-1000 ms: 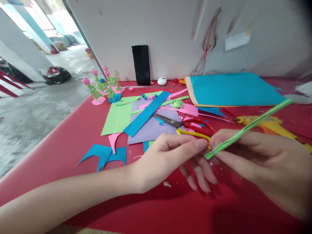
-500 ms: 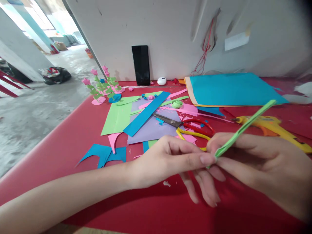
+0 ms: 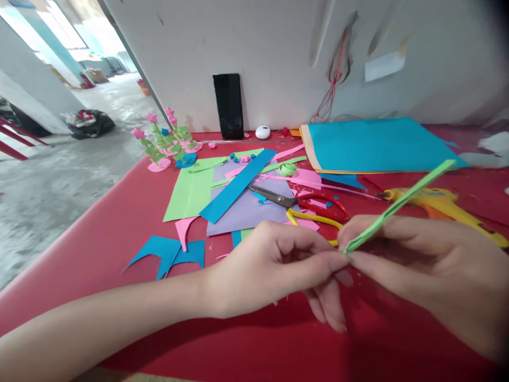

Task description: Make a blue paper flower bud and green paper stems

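A long green paper strip (image 3: 401, 202) slants up to the right over the red table (image 3: 119, 223). Its lower end is pinched between the fingertips of both hands. My left hand (image 3: 274, 270) comes in from the left, thumb and forefinger closed on that end, the other fingers hanging down. My right hand (image 3: 421, 265) grips the strip from the right, fingers pressed together just behind the same end.
Red-handled scissors (image 3: 310, 202) and a yellow loop lie behind my hands. A yellow glue gun (image 3: 449, 204) is at right. Green, purple and blue paper sheets (image 3: 222, 191), blue scraps (image 3: 170, 253), a blue paper stack (image 3: 377, 146), paper flowers (image 3: 165, 143) and a black phone (image 3: 228, 106) against the wall.
The strip has slid through my fingers, so its near end now sits right at the fingertips. My left fingers have curled in closer around it.
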Tool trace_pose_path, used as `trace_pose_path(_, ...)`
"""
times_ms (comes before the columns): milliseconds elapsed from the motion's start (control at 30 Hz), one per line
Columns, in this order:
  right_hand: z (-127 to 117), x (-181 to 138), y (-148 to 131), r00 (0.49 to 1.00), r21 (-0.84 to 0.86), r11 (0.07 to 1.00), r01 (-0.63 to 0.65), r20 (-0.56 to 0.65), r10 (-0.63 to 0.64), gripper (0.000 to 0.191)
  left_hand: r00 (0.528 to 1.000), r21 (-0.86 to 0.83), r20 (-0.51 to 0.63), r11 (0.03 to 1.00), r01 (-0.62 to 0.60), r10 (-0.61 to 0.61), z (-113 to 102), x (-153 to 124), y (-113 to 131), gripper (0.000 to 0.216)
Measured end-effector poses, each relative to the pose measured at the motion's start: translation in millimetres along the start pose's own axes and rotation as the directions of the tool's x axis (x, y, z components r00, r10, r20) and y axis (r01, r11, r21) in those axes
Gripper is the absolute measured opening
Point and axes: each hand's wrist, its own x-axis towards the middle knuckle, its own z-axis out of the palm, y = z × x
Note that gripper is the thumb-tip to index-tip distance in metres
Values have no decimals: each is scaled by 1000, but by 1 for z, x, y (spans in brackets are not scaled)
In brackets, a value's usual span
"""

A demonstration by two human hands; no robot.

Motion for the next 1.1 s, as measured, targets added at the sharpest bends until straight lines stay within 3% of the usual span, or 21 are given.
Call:
trace_pose_path(233, -1, 3, 0, 997, 64, 998, 25, -76, -21, 16, 999, 60, 7, 998, -34, 33, 0, -1, 1, 21)
trace_pose_path(500, 0, 1, -2, 977, 25, 999, 20, -214, -15, 12, 997, 141, -25, 988, -63, 67, 0, -2, -1, 21)
trace_pose_path(667, -1, 2, -12, 989, -23, 999, -40, -140, 37, 11, 996, 1, 35, 997, -82, 82, -3, 0, -5, 30)
trace_pose_path(767, -2, 3, -15, 999, -30, 1000, -4, -51, 2, 21, 987, -191, 125, 979, -71, 96, -5, 2, -9, 37)
trace_pose_path(867, -4, 3, -13, 999, -57, 997, 49, -11, -50, 20, 975, -316, 199, 948, -32, 99, -7, 3, -13, 31)
trace_pose_path(1100, 0, -1, -11, 995, -92, 991, 95, -16, -97, 17, 979, -224, 193, 974, -18, 62, -5, 3, -13, 30)
